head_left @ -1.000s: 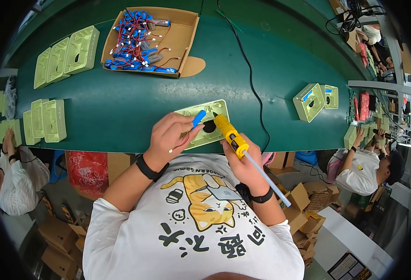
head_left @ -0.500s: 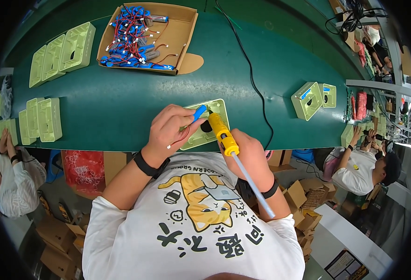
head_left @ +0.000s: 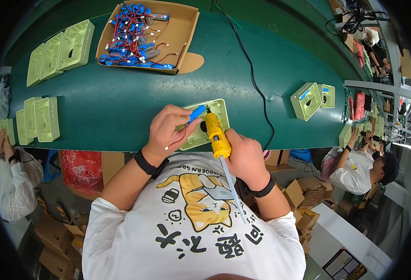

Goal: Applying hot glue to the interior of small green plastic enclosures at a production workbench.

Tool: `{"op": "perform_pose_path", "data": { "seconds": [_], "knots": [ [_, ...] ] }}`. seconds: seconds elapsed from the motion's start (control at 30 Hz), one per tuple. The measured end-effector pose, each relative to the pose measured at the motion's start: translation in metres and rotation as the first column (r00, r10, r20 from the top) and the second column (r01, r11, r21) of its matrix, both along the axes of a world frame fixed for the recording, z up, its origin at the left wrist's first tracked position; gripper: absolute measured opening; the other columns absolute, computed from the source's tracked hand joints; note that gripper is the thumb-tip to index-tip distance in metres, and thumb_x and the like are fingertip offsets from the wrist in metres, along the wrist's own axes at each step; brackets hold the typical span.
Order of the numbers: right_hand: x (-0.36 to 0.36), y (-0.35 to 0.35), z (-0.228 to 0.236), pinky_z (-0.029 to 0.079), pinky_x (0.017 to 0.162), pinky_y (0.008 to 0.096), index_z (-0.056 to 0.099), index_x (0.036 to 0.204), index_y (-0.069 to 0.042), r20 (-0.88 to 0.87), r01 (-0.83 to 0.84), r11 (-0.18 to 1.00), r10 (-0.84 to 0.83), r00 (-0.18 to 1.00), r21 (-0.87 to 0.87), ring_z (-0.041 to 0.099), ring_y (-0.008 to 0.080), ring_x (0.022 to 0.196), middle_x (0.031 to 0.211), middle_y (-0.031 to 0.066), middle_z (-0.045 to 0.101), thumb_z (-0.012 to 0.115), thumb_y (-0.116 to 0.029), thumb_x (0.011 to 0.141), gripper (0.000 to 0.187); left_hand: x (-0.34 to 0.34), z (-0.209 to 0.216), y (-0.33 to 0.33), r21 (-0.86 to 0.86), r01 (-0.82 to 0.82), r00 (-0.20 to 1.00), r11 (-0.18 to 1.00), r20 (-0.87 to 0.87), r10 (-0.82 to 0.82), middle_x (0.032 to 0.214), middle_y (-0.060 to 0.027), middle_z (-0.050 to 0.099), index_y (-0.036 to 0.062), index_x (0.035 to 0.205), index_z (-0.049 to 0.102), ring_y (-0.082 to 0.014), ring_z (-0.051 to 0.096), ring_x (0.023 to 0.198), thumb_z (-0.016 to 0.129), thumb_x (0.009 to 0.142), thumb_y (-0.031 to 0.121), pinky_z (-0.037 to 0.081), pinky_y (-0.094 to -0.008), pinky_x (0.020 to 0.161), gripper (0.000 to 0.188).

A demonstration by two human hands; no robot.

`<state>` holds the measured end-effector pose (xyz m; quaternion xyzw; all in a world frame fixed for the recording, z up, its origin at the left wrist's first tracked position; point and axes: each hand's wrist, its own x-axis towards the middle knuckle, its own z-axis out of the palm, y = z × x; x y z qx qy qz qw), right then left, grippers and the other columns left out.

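Note:
Between the fingers of my left hand (head_left: 168, 127) is a blue cylindrical battery (head_left: 196, 113), its red lead and white plug hanging below the palm. My right hand (head_left: 245, 156) grips a yellow hot glue gun (head_left: 218, 136) with a pale glue stick trailing from its back end. The gun's dark nozzle is close to the battery's right end; whether they touch I cannot tell. Both are over a light green plastic housing (head_left: 221, 111) at the table's near edge. My hands and the gun hide part of that housing.
A cardboard tray (head_left: 189, 39) of wired blue batteries stands at the far left. Green housings (head_left: 74, 44) are lined up along the left; two housings (head_left: 306, 103) with batteries inside sit at right. A black cable (head_left: 249, 63) crosses the table. Other people work at both sides.
The glue gun has swung, its rear end moving left and toward me, with my right hand shifting along. The battery has tilted slightly and moved a little left in my left hand.

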<state>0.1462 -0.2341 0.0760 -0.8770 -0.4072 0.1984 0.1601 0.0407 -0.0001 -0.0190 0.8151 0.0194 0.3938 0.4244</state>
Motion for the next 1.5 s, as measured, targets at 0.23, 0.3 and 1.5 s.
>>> {"op": "perform_pose_path", "data": {
  "seconds": [0.23,0.3,1.5],
  "knots": [
    [0.001,-0.004,0.002,0.060,0.064,0.0580,0.067,0.110,-0.006,-0.030,0.027,0.999,-0.027,0.999,-0.018,0.076,0.0488,0.072,0.077,0.0223,0.075,0.088,-0.029,0.098,0.034,-0.001,-0.001,0.000,-0.022,0.012,1.000,1.000,0.005,-0.012,0.109,-0.0159,0.081,0.0063,0.108,0.066,-0.0280,0.082,0.092,0.104,0.088,-0.005,0.066,-0.0364,0.076,0.045],
    [0.002,-0.005,0.004,0.060,0.065,0.0586,0.067,0.111,-0.005,-0.076,0.067,0.998,-0.065,0.995,0.015,0.076,0.0506,0.073,0.078,0.0236,0.075,0.088,-0.028,0.099,0.033,-0.001,0.001,0.001,-0.017,0.023,1.000,1.000,0.005,-0.023,0.110,-0.0151,0.082,0.0060,0.108,0.068,-0.0281,0.082,0.092,0.104,0.087,-0.006,0.065,-0.0363,0.076,0.043],
    [0.001,-0.034,-0.016,0.057,0.066,0.0336,0.081,0.131,0.002,-0.742,0.549,0.821,-0.269,0.614,0.157,0.070,0.0146,0.067,0.089,0.0064,0.079,0.074,-0.019,0.119,0.026,-0.009,0.042,0.020,0.388,0.107,0.931,0.915,-0.362,0.045,0.128,-0.0065,0.081,0.0123,0.117,0.089,-0.0346,0.071,0.125,0.097,0.093,0.018,0.059,-0.0487,0.101,0.025]
  ]
}}
